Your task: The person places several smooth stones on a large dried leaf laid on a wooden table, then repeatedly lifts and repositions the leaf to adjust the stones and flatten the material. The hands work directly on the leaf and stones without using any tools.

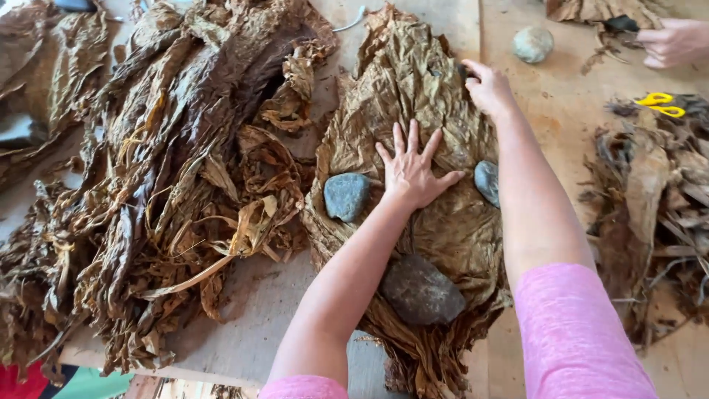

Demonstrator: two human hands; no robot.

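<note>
A stack of flattened brown dried leaves (436, 244) lies on the wooden table (258, 303) in front of me. My left hand (410, 168) presses flat on the middle of the stack, fingers spread. My right hand (487, 87) rests on the stack's upper right part, its fingers curled on the leaf beside a dark stone that is mostly hidden. Three stones weigh the stack down: a grey one (346, 196) left of my left hand, a grey one (487, 182) partly behind my right forearm, and a larger dark one (421, 290) near me.
A big heap of crumpled dried leaves (170, 185) fills the left half of the table. Another person's hand (673, 42) holds leaves at the top right, near a round grey stone (532, 44). Yellow-handled scissors (662, 104) lie on a leaf-scrap pile (653, 214) at right.
</note>
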